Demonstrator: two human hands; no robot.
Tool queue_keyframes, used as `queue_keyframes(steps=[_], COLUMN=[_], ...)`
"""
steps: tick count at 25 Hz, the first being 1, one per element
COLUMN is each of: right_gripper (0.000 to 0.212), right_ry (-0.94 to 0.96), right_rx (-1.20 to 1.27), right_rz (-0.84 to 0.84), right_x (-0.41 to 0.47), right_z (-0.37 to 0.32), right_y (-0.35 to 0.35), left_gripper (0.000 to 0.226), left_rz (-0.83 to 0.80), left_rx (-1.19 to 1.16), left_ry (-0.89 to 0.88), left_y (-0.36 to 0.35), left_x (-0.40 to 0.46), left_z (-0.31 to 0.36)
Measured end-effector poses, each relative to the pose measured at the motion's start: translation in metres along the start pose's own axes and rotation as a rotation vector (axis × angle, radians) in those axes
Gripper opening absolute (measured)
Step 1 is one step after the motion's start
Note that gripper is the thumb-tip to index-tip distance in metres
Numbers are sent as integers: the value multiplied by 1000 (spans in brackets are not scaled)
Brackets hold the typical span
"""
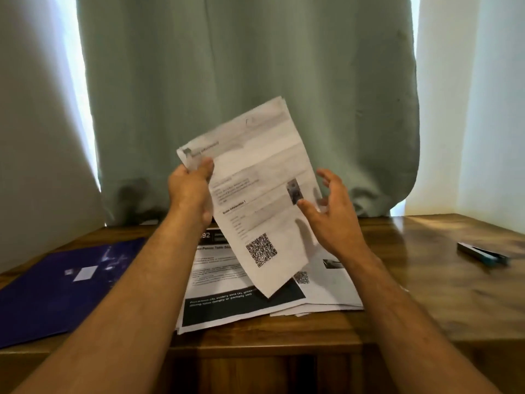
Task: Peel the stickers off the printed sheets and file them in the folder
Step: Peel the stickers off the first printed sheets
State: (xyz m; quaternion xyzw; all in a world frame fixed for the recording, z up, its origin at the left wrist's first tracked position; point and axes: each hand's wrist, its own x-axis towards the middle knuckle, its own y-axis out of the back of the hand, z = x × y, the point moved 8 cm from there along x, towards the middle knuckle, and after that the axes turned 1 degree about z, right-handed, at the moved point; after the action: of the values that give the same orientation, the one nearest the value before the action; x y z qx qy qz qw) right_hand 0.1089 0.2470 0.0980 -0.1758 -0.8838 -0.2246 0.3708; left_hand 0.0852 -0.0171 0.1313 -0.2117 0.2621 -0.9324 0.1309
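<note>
A white printed sheet (255,177) with a QR code near its lower end is held up, tilted, over the table. My left hand (190,191) pinches its upper left corner. My right hand (331,214) is spread at the sheet's right edge, thumb tip just below a small dark sticker (294,191) on the sheet; the fingers are straight and apart. Below lies a loose pile of printed sheets (244,300), the top one with a black band. A dark blue folder (56,288) lies flat on the left of the table, shut.
The wooden table (440,285) stands against a green curtain (255,66). A dark pen-like object (483,253) lies at the right, away from the papers. The table's front edge runs just under the paper pile.
</note>
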Motion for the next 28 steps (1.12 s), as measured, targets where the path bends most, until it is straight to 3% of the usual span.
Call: queue_keyframes(steps=[5, 8, 10, 13, 16, 21, 23, 25, 28], right_gripper=[62, 47, 38, 37, 44, 66, 73, 62, 20], right_ry=[-89, -178, -291, -431, -318, -209, -181, -124, -142], right_rx=[-73, -182, -334, -598, -799, -640, -547, -504, -462], right_rz=[15, 50, -58, -357, -399, -491, -451, -401, -360], right_x=[-4, 9, 17, 20, 35, 60, 58, 54, 57], right_z=[56, 89, 117, 147, 141, 127, 124, 122, 118], right_y=[11, 18, 16, 0, -24, -88, -101, -104, -92], left_gripper=[13, 21, 20, 21, 19, 19, 23, 27, 35], left_rz=[-24, -48, -54, -40, -111, -161, -205, -305, -415], left_rx=[31, 135, 223, 327, 425, 481, 471, 488, 478], left_ry=[326, 437, 448, 458, 488, 480, 500, 494, 508], left_y=[-9, -15, -14, 1, 9, 3, 0, -8, -17], left_x=[27, 46, 52, 55, 59, 63, 59, 50, 38], left_z=[-99, -150, -180, -216, -236, -240, -240, -238, -231])
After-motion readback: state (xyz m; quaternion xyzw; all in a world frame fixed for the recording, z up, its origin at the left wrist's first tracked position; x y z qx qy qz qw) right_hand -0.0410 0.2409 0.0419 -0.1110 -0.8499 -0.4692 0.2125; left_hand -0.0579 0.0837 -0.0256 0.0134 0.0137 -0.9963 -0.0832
